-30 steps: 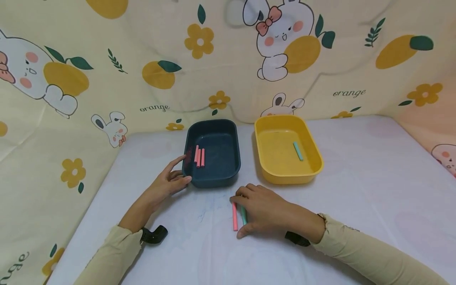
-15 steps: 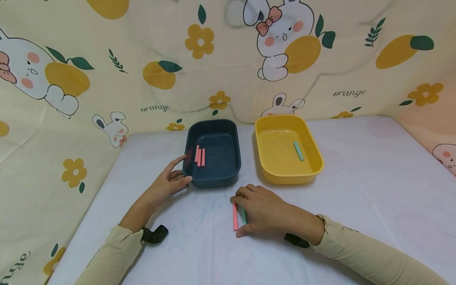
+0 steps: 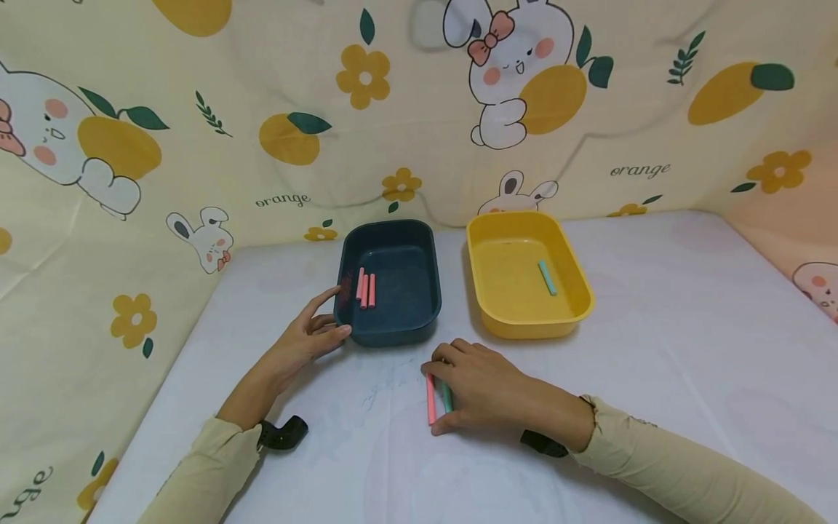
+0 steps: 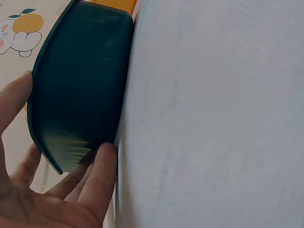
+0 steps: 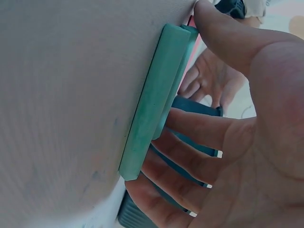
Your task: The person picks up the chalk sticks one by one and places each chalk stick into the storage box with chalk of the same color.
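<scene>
My left hand [image 3: 306,340] touches the left front corner of a navy tray [image 3: 396,336] with thumb and fingers; in the left wrist view the fingertips meet its rim and outer wall [image 4: 83,71]. Three pink chalks lie at the tray's left side, one being this pink chalk [image 3: 372,291]. My right hand [image 3: 487,386] arches low over chalks on the table, its thumb by the near end of a pink chalk [image 3: 431,400] and a finger by its far end. Beneath the palm lies a green chalk [image 5: 154,102], with a second green chalk [image 5: 173,92] behind it.
A yellow tray [image 3: 533,329] stands right of the navy one, holding one green chalk [image 3: 547,278]. Both rest on a white-covered table [image 3: 668,349] with faint blue marks. A patterned cloth [image 3: 419,109] rises behind and at the sides.
My right thumb has drawn slightly closer to the near end of the pink chalk. The left hand, trays and chalks show no clear movement apart from a slight camera shift.
</scene>
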{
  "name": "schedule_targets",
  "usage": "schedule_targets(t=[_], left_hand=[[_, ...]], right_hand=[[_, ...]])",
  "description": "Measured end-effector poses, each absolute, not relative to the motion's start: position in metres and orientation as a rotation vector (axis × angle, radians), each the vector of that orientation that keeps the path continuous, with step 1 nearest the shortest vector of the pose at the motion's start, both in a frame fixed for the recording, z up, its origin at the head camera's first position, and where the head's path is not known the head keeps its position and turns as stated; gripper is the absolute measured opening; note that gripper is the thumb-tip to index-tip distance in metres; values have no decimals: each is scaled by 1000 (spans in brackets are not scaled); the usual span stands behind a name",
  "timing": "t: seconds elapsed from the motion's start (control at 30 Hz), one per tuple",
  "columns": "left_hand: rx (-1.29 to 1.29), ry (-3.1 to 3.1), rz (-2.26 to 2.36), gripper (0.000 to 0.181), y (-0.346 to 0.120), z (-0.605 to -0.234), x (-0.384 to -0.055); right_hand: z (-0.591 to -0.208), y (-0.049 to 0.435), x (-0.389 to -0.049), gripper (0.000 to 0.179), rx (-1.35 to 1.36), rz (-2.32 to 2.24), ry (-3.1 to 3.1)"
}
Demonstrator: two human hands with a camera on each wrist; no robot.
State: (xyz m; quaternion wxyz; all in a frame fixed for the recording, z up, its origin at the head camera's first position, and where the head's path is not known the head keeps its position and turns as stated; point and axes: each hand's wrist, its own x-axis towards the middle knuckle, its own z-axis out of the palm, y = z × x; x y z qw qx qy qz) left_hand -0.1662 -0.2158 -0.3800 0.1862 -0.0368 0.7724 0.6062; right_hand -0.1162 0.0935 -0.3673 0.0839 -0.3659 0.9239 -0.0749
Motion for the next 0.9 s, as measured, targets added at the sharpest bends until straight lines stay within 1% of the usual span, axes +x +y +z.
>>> schedule_targets(t=[0.3, 0.6, 0.9], left_hand=[[-77, 2179, 1708, 78, -216, -381, -167], [-60, 2176, 1708, 80, -217, -380, -167], [-61, 2191, 1693, 80, -217, -380, -167]], right_hand=[[-366, 94, -116, 75, -1083, -275, 2755], [-363, 93, -120, 78, -1004, -389, 2715], [-362, 91, -122, 79, -1003, -448, 2732]])
